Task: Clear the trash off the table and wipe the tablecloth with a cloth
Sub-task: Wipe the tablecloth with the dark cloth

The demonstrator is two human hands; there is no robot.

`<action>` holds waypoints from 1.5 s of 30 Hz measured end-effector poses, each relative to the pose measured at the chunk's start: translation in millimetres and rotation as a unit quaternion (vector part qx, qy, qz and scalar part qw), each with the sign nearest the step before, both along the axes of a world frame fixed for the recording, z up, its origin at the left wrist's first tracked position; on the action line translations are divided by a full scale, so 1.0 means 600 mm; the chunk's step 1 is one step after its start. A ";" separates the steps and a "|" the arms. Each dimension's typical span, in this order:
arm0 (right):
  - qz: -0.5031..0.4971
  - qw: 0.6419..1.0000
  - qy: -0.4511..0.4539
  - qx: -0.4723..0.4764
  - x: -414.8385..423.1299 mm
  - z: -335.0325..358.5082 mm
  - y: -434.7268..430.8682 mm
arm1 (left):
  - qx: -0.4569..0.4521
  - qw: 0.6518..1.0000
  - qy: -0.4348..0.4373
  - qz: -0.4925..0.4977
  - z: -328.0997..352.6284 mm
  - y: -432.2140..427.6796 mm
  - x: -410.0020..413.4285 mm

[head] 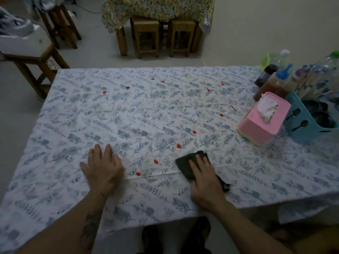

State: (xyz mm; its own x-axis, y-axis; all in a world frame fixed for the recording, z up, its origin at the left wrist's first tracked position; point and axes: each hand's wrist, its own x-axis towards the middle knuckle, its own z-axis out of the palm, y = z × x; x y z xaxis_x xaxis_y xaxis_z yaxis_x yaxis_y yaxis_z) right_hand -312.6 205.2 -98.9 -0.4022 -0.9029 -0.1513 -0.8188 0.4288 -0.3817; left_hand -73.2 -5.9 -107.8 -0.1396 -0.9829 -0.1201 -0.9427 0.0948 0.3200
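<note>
dark cloth half hidden under flat right hand; left hand splayed on tablecloth

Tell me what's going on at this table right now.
A person is wiping a floral tablecloth. The right hand presses a dark cloth flat on it, and the left hand rests open on the fabric beside it. Small red spots are scattered over the cloth. A pink tissue box and a blue caddy stand at the right side.
</note>
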 end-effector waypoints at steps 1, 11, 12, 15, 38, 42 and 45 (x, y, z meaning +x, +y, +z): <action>0.041 0.999 0.001 0.011 0.027 0.002 -0.019 | 0.000 1.000 -0.001 -0.005 -0.002 -0.003 0.004; -0.024 0.994 0.099 0.028 -0.025 -0.027 -0.101 | -0.038 0.998 0.053 -0.012 -0.025 0.004 0.028; -0.069 0.992 0.103 0.031 -0.046 -0.026 -0.092 | -0.043 0.998 0.053 -0.012 -0.027 0.004 0.028; -0.153 0.984 0.090 0.034 -0.098 -0.019 -0.063 | -0.050 0.997 0.052 -0.008 -0.029 0.004 0.026; -0.009 0.994 0.109 -0.016 -0.126 -0.017 -0.183 | -0.081 0.996 0.022 -0.007 -0.039 0.003 0.024; -0.086 0.992 0.083 0.047 -0.227 -0.019 -0.141 | -0.082 0.996 0.022 -0.003 -0.041 0.003 0.022; -0.075 0.994 0.071 0.045 -0.206 -0.015 -0.141 | -0.079 0.997 0.021 0.001 -0.041 0.003 0.019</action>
